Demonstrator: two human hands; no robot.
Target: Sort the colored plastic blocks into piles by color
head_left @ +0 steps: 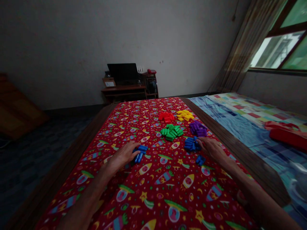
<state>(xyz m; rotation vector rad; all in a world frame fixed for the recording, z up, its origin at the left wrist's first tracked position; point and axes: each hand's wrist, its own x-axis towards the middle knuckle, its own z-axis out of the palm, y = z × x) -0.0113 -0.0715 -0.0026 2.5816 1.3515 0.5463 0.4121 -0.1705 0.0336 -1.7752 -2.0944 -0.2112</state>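
My left hand [127,152] rests at a small group of blue cylindrical pieces [141,150] on the left part of the cloth. Its thumb and fingers are apart, touching the near side of that group. My right hand [212,147] reaches to the right edge of a larger blue pile [190,144], fingertips closed together on a blue piece there. A few more blue pieces [200,160] lie just below that pile. Beyond are piles of green pieces [171,131], purple pieces [198,128], red pieces [166,117] and yellow pieces [185,115].
A red cloth [165,198] with rockets and stars covers the dark wooden table [261,172]. To the right is a bed [230,108] with a red case [287,139] on it. A desk [124,88] with a monitor [123,73] stands against the far wall.
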